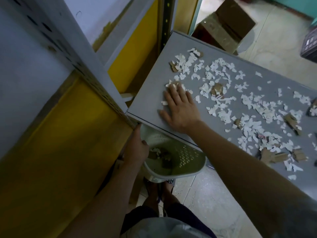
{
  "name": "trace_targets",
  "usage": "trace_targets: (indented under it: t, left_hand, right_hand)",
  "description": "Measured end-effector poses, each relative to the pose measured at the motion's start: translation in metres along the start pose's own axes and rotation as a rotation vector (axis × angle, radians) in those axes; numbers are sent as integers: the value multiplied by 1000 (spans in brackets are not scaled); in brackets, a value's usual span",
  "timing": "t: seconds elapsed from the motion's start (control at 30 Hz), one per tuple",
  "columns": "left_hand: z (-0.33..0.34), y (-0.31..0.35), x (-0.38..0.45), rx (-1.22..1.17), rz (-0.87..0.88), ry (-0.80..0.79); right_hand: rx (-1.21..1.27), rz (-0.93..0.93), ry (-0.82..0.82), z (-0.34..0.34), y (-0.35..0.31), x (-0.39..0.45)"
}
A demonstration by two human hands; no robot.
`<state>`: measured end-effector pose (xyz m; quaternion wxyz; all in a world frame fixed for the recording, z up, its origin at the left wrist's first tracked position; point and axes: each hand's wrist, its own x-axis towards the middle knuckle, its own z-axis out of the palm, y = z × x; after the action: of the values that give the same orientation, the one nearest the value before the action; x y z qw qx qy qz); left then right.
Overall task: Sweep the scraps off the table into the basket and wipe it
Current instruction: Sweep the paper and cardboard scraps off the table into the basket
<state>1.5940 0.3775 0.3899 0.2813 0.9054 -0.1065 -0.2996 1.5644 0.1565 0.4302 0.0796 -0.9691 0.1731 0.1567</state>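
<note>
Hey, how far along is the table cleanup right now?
Early. A few scraps already lie in the basket, which the left hand holds under the table edge. The right hand lies flat on a small clump. Most paper scraps remain; wiping not begun.

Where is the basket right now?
In the head view, the basket sits low at the bottom centre, just under the near edge of the grey table. The left hand holds its rim on the left.
</note>
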Motion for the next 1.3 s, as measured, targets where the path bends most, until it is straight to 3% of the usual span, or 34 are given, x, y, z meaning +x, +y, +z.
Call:
trace_targets:
  t: [0.23, 0.33, 0.53, 1.1, 1.3]
  left_hand:
    - [-3, 9, -2, 2, -28, 7]
    - [-2, 10, -3, -1, -47, 0]
    - [-3, 10, -5, -12, -29, -5]
    - [-2, 6, -1, -14, -50, -4]
    - [1, 6, -3, -19, -46, -11]
  right_hand:
    - [-3, -193, 58, 24, -8, -70]
    - [27, -91, 119, 6, 7, -44]
    - [24, -5, 23, -19, 25, 13]
    - [39, -412, 59, 37, -19, -104]
    - [4, -152, 35, 8, 6, -64]
